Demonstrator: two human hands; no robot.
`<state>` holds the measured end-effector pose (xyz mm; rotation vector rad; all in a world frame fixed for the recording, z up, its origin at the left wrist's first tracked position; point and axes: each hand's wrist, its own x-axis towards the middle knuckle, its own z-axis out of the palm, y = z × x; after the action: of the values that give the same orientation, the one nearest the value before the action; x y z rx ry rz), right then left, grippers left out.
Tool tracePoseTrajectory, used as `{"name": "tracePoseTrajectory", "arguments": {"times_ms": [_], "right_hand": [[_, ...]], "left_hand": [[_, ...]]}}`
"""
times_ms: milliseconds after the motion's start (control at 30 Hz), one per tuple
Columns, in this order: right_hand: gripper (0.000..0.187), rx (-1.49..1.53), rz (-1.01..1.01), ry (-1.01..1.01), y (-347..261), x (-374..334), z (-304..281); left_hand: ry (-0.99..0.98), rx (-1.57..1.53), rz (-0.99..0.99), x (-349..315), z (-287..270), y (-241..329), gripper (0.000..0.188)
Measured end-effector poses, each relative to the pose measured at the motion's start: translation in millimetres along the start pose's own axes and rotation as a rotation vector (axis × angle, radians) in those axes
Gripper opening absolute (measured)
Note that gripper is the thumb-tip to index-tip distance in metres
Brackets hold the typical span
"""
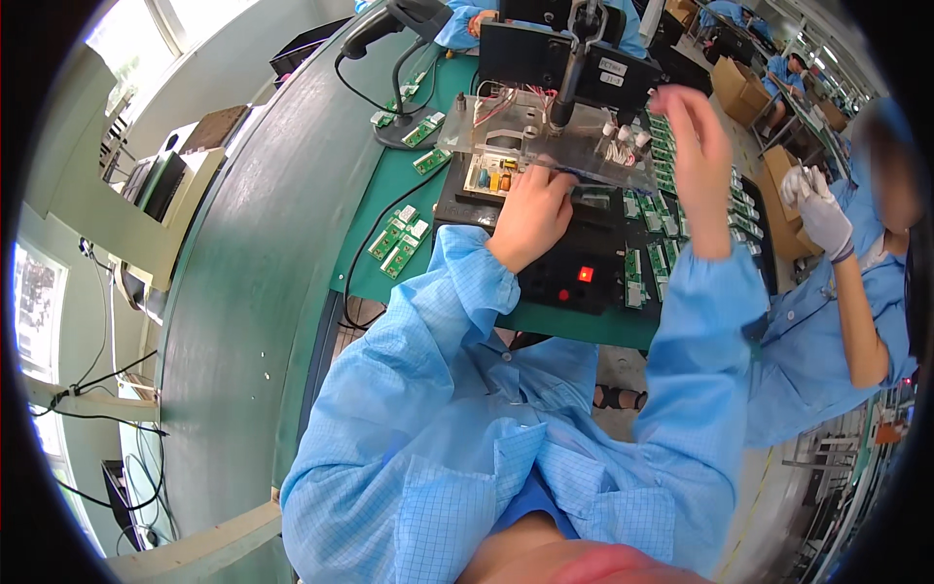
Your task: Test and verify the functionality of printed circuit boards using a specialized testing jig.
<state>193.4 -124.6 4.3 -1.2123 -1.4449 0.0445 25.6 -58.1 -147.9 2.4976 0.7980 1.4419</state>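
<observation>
A test fixture stands on the green bench, with a clear plastic plate (584,161) above a black base (574,263). My left hand (530,216) reaches in under the plate beside a cream circuit board (484,176) with yellow and blue parts. Its fingers are bent together, and whatever their tips hold is hidden. My right hand (699,146) is raised at the plate's right side, apart from the boards below. Motion smears its bent fingers, so their grip is unclear. A lever clamp (567,88) rises over the plate, carrying wires at its left.
Several green circuit boards (399,243) lie left of the fixture; more rows of boards (664,255) lie on its right. A handheld scanner (389,27) rests on a stand behind. A long green conveyor (243,243) runs at left. A gloved co-worker (827,219) is at right.
</observation>
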Motion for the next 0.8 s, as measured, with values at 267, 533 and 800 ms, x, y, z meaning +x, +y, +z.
{"name": "tracePoseTrajectory", "arguments": {"times_ms": [267, 533, 800], "right_hand": [[0.018, 0.032, 0.171, 0.203, 53.1, -138.3, -39.5], [0.018, -0.044, 0.391, 0.260, 74.0, -252.6, -21.0], [0.018, -0.205, 0.310, 0.289, 87.9, -269.9, -12.7]], "left_hand": [[0.079, -0.231, 0.266, -30.4, -58.0, 18.3, 0.026], [0.520, -0.620, -0.551, 14.3, -181.8, -65.8, 0.013], [0.168, -1.308, -0.920, 88.3, -105.1, -176.9, 0.021]]}}
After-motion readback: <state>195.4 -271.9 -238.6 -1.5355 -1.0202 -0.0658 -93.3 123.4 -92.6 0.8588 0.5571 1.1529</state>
